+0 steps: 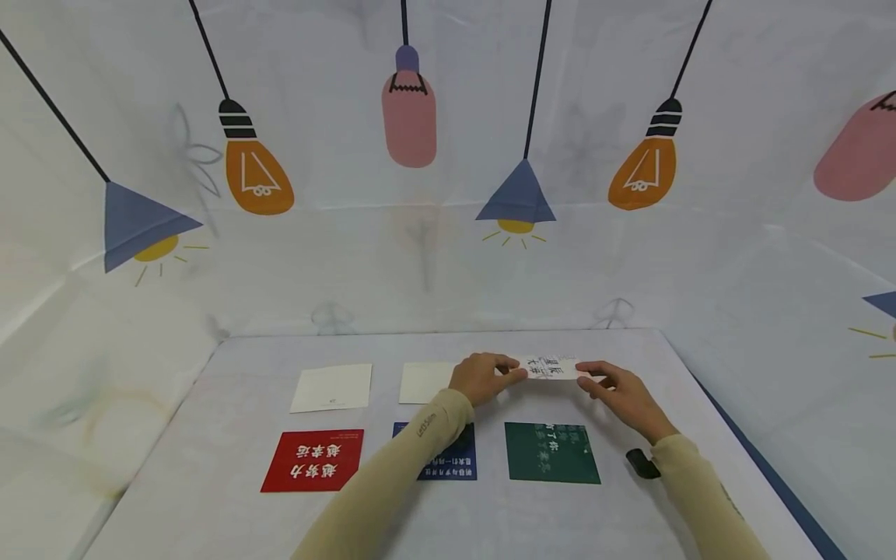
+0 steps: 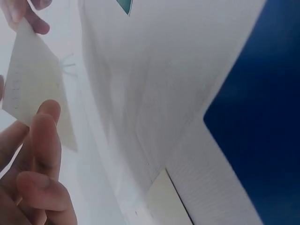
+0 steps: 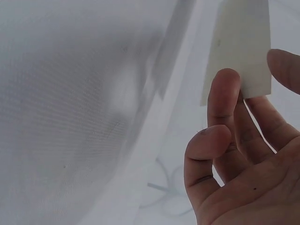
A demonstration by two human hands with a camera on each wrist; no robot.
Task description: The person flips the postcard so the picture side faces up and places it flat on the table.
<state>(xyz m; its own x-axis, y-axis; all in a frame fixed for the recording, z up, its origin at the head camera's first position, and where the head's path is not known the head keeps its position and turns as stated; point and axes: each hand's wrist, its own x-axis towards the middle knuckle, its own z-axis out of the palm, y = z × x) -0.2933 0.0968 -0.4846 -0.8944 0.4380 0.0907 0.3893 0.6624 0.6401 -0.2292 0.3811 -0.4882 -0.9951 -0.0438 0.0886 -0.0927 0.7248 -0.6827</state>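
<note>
White card (image 1: 549, 368) (darkly lettered), held aloft, long axis left to right

White black-lettered card (image 1: 551, 368), aloft between both hands (image 1: 484, 378)

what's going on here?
A person is holding a white card with dark writing up off the table, the left hand pinching one end and the right hand the other. Nearer the person, a red card, a blue card and a green card lie in a row, left to right; the left arm partly covers the blue one. Two cream cards lie farther back, beyond the red and blue.
</note>
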